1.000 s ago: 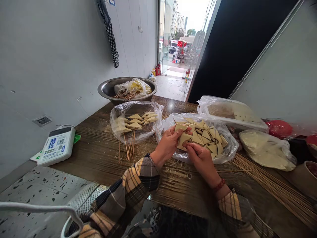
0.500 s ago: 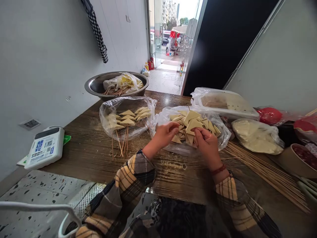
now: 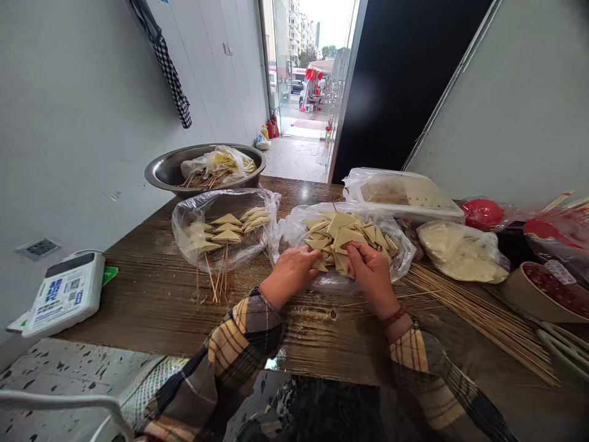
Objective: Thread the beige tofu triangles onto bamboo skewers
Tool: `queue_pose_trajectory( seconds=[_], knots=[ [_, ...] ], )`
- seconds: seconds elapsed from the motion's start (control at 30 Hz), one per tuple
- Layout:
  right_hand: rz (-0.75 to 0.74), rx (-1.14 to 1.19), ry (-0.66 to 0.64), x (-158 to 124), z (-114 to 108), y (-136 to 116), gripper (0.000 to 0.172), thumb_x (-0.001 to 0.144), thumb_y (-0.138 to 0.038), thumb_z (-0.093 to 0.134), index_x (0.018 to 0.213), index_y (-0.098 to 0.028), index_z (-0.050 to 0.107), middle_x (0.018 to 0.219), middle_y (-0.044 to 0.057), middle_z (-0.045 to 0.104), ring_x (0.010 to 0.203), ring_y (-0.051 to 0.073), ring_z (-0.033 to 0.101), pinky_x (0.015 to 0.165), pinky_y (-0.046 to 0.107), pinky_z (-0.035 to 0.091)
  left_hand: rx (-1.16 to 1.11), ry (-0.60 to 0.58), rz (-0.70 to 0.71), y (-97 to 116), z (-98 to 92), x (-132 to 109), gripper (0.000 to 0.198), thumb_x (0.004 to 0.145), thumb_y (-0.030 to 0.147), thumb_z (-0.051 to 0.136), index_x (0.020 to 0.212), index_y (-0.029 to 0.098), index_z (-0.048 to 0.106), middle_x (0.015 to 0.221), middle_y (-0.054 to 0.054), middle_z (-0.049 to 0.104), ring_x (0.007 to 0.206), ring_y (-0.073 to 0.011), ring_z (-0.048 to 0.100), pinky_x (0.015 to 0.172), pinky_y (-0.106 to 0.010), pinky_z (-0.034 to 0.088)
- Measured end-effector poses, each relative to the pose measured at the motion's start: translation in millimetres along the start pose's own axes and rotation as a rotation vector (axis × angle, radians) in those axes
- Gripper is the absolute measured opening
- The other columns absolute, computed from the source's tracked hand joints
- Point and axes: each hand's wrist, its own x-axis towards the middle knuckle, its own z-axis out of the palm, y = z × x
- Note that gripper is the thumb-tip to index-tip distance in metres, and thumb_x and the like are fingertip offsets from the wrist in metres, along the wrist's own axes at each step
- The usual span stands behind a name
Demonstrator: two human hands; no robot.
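Observation:
A heap of flat beige tofu triangles lies on an open clear plastic bag in front of me. With thumb and fingers my right hand pinches one triangle at the heap's near side. At the left edge of the heap is my left hand, its fingers curled against the triangles; what lies between the fingertips is hidden. To the left, skewered tofu triangles rest in rows on another plastic bag. Their thin sticks point toward me over the bag's edge.
Bare bamboo skewers lie at the right, beside a bagged pale food and a bowl of dark red contents. A wrapped white tray stands behind. At the far left are a metal basin and a white device.
My left hand has come down from above the heap to its left edge, fingers curling. My right hand keeps its pinch on a triangle. The view has shifted slightly.

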Motion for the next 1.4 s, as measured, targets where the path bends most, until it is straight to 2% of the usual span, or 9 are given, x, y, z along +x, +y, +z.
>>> queue_pose_trajectory(
  seconds=[0.23,0.37,0.47,0.57,0.7,0.87,1.1,1.3,1.4],
  knots=[
    [0.051,0.048,-0.011,0,1,-1,0.036,0.088,-0.044,0.051,0.092,-0.013,0.069,0.047,-0.006,0.045,0.041,0.008,0.037,0.041,0.020,0.030,0.038,-0.025,-0.007,5,-2.2,-2,0.030,0.087,0.043,0.053,0.104,0.020,0.061,0.101,-0.010,0.061,0.089,-0.0232,0.062,0.075,-0.032,0.046],
    [0.060,0.053,-0.007,0,2,0,0.037,0.088,-0.045,0.051,0.092,-0.013,0.069,0.047,-0.007,0.045,0.041,0.008,0.038,0.041,0.020,0.030,-0.032,-0.039,0.014,5,1.0,0,0.029,0.096,0.035,0.036,0.100,0.018,0.059,0.102,-0.010,0.061,0.088,-0.0212,0.063,0.076,-0.031,0.046],
    [0.051,0.041,-0.002,0,1,1,0.038,0.088,-0.046,0.051,0.093,-0.013,0.069,0.046,-0.006,0.045,0.041,0.008,0.039,0.042,0.020,0.031,-0.043,-0.006,-0.075,6,2.4,0,0.025,0.092,0.034,0.046,0.105,0.014,0.056,0.104,-0.013,0.062,0.096,-0.0241,0.062,0.079,-0.032,0.046],
    [0.047,0.031,-0.001,0,1,2,0.038,0.088,-0.047,0.052,0.092,-0.013,0.069,0.046,-0.006,0.045,0.041,0.009,0.039,0.041,0.020,0.031,-0.005,-0.003,-0.178,8,0.3,-2,0.036,0.088,0.043,0.053,0.105,0.011,0.057,0.104,-0.017,0.063,0.096,-0.0280,0.063,0.078,-0.035,0.046],
    [0.046,0.043,-0.011,0,1,2,0.037,0.088,-0.046,0.051,0.091,-0.013,0.069,0.047,-0.006,0.046,0.042,0.009,0.040,0.042,0.021,0.032,-0.008,-0.014,-0.146,10,-0.9,-4,0.037,0.085,0.047,0.055,0.096,0.012,0.061,0.102,-0.017,0.063,0.093,-0.0297,0.064,0.076,-0.037,0.047],
    [0.012,0.013,-0.015,-1,2,0,0.036,0.089,-0.045,0.051,0.090,-0.013,0.069,0.050,-0.005,0.048,0.045,0.010,0.042,0.045,0.021,0.035,-0.142,0.035,-0.092,10,6.0,0,0.027,0.081,0.040,0.062,0.092,0.016,0.058,0.102,-0.012,0.063,0.092,-0.0255,0.061,0.072,-0.032,0.044],
    [0.019,0.038,-0.026,-3,0,-5,0.033,0.089,-0.044,0.052,0.089,-0.015,0.068,0.049,-0.005,0.046,0.044,0.009,0.040,0.045,0.021,0.034,-0.642,0.126,-0.069,5,10.0,9,0.012,0.076,0.023,0.062,0.072,0.017,0.052,0.065,0.002,0.053,0.062,-0.0119,0.046,0.058,-0.026,0.032],
    [0.013,0.081,-0.048,-7,-2,-13,0.032,0.089,-0.042,0.053,0.090,-0.015,0.069,0.048,-0.006,0.044,0.044,0.008,0.039,0.045,0.021,0.033,-1.464,0.226,-0.140,-6,-4.6,10,0.029,0.073,0.037,0.069,0.087,0.012,0.064,0.073,-0.001,0.061,0.063,-0.0091,0.050,0.058,-0.022,0.038],
    [0.011,0.073,-0.084,-10,-3,-18,0.031,0.090,-0.041,0.053,0.091,-0.015,0.069,0.049,-0.006,0.044,0.044,0.008,0.039,0.044,0.021,0.032,-1.776,0.283,-0.171,-10,-11.4,8,0.030,0.068,0.036,0.076,0.083,0.011,0.066,0.076,-0.002,0.063,0.063,-0.0083,0.053,0.059,-0.022,0.043]
  ],
)
